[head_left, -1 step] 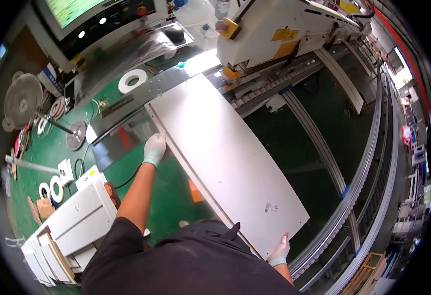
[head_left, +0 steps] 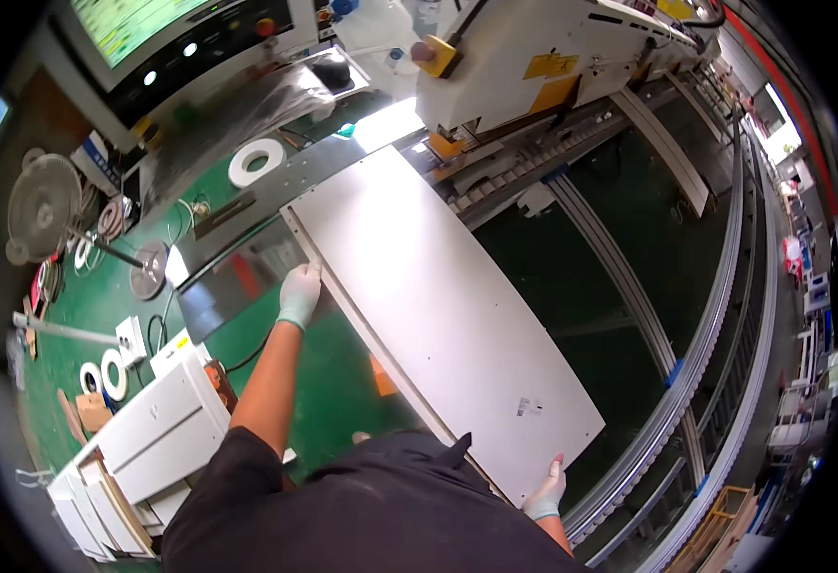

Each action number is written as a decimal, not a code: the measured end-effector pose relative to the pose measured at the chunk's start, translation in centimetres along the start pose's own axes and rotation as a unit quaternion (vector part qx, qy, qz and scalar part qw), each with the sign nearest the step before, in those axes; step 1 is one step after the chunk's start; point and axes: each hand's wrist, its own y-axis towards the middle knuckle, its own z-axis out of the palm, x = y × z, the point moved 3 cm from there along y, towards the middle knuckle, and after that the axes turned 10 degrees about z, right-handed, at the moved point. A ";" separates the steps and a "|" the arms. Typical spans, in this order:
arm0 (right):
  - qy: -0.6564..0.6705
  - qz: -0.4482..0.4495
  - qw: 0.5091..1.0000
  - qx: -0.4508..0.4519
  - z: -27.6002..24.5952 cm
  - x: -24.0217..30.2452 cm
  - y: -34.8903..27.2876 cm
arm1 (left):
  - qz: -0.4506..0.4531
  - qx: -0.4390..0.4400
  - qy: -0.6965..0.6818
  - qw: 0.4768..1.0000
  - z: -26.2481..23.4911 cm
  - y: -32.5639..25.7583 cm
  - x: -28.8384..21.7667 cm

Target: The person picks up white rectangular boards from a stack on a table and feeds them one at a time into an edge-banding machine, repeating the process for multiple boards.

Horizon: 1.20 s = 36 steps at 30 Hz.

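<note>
Head view: my left hand (head_left: 298,294) grips the white board (head_left: 438,315) at its long edge; my right hand (head_left: 545,495) pinches the near corner, with the board's length running away toward the machine (head_left: 533,57).

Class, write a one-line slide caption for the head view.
Gloved left hand and right hand grip a long white panel beside a conveyor rail.

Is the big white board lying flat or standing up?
Lying flat. The board shows its whole broad face upward, with the left hand on its long edge and the right hand at its near corner.
</note>
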 end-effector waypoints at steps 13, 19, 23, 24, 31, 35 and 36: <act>-0.023 -0.015 0.999 -0.027 2.5 11.0 10.0 | -0.110 0.045 -0.294 0.948 12.1 9.5 -4.2; -0.061 -0.043 0.997 -0.013 3.7 17.1 14.8 | -0.053 0.056 -0.291 0.954 16.9 13.8 -7.9; -0.045 -0.059 0.997 -0.008 3.0 20.8 18.5 | -0.017 0.102 -0.203 0.974 18.4 15.7 -14.4; -0.047 -0.067 0.997 -0.001 3.4 21.8 19.1 | -0.006 0.108 -0.172 0.979 18.2 16.0 -15.6; -0.145 -0.143 0.979 0.024 9.3 24.1 14.1 | 0.139 0.058 0.096 0.984 13.1 7.3 -14.8; -0.285 -0.171 0.937 0.110 15.1 20.9 10.6 | 0.216 -0.073 0.280 0.932 8.9 -5.9 -4.8; -0.293 -0.167 0.935 0.110 17.0 19.7 9.7 | 0.194 -0.085 0.298 0.931 7.6 -9.4 -2.1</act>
